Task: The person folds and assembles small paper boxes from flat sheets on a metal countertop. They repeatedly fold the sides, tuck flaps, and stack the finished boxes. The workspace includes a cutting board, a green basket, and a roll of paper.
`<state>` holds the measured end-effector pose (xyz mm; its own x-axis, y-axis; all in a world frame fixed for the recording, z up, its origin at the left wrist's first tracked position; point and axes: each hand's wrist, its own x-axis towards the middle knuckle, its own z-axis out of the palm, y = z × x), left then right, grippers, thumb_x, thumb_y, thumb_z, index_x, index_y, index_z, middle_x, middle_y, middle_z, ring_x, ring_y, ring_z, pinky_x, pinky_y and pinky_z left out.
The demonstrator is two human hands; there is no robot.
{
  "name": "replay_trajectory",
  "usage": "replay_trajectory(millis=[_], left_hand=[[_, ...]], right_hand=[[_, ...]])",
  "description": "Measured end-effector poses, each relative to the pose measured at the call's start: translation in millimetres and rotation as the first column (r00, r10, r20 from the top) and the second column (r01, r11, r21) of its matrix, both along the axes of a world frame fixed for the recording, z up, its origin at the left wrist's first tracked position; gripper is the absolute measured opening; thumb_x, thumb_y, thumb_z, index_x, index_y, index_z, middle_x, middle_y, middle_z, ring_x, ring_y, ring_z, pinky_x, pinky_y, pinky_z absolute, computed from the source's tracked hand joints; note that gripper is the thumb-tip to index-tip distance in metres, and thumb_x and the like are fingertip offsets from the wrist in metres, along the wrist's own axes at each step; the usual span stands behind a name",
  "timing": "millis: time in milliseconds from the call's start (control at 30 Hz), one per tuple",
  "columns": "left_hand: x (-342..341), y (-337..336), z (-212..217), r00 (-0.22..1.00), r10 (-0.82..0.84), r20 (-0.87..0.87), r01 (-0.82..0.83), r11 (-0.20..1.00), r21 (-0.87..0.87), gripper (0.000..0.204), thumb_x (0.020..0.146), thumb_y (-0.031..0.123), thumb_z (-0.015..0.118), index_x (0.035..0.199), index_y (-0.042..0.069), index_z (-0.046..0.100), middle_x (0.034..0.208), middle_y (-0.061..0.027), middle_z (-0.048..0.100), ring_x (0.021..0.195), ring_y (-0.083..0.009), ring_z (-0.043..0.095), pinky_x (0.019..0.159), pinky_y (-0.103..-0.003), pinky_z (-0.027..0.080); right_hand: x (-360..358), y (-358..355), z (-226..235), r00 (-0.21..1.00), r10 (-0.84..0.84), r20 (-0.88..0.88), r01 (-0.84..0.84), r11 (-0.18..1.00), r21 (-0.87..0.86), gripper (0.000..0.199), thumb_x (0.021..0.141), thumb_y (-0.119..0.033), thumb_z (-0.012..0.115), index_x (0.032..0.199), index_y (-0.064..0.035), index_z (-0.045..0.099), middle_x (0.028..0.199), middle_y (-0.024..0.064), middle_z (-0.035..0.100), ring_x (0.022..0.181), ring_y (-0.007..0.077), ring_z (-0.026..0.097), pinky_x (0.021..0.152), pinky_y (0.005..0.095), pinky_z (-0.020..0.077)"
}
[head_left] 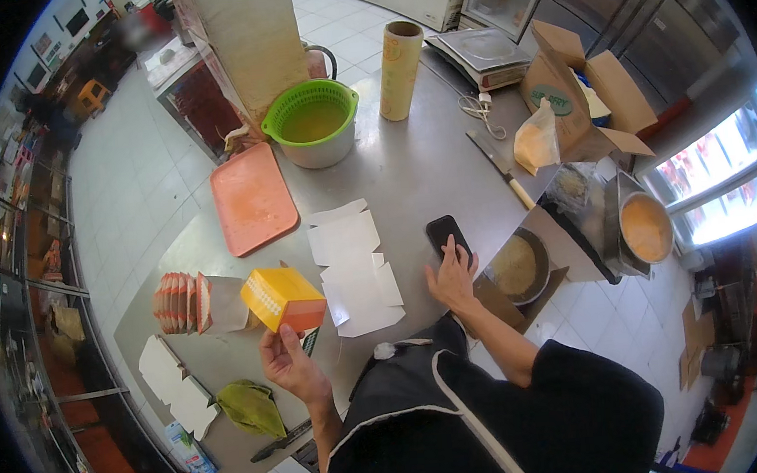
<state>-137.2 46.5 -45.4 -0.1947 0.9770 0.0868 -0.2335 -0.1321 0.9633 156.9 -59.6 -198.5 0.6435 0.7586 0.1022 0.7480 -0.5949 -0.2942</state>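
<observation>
My left hand [296, 366] grips a small yellow and orange cardboard box [280, 298] by its lower edge, lifted over the steel table. Its thumb lies against the orange side. My right hand [453, 279] reaches out with fingers extended and touches the near edge of a black phone [445, 234] lying on the table. Between the two hands, an unfolded white carton blank [357, 274] lies flat. Left of the box stands a row of red-and-brown patterned folded cartons [177, 303]. Another white carton blank [173, 386] lies near the left table edge.
An orange tray [253, 199], a green colander in a pot [311, 117] and a roll of film [401, 70] stand farther back. A knife [502, 171] lies at right, near a scale [480, 55] and a cardboard box [577, 105]. A green cloth [250, 408] lies near left.
</observation>
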Motion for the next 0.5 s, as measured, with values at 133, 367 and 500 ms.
replay_trajectory(millis=[133,367,500], left_hand=[[-0.8,1.6,1.2,0.999,-0.039,0.036,0.040,0.999,-0.004,0.018,0.104,0.008,0.067,0.119,-0.002,0.066,0.113,-0.0102,0.074,0.097,-0.0120,0.068,0.085,-0.027,0.055],[-7.6,-6.7,-9.2,0.973,-0.214,0.090,0.215,0.977,-0.001,0.010,0.104,0.000,0.063,0.113,0.000,0.061,0.115,-0.0092,0.068,0.106,-0.0143,0.064,0.098,-0.030,0.050],[-11.0,-11.3,-13.6,0.934,-0.249,0.255,0.289,0.948,-0.132,0.011,0.106,0.007,0.060,0.115,0.002,0.057,0.117,-0.0080,0.066,0.109,-0.0147,0.063,0.098,-0.032,0.051]], right_hand=[[1.9,-5.8,-6.6,0.999,-0.044,-0.014,0.045,0.996,0.071,0.098,0.092,-0.034,0.071,0.162,0.0047,0.016,0.144,0.0190,0.057,0.146,0.0383,0.036,0.121,0.0675,0.0094],[-61.4,28.7,38.9,0.883,0.360,-0.301,-0.235,0.895,0.379,0.083,0.090,-0.031,0.078,0.154,0.0036,0.037,0.136,0.0223,0.059,0.129,0.0376,0.057,0.114,0.0486,0.0407],[-105.1,38.0,93.8,0.413,0.752,-0.514,-0.462,0.659,0.593,0.084,0.093,-0.038,0.078,0.154,0.0036,0.039,0.145,0.0263,0.051,0.135,0.0407,0.052,0.114,0.0438,0.0449]])
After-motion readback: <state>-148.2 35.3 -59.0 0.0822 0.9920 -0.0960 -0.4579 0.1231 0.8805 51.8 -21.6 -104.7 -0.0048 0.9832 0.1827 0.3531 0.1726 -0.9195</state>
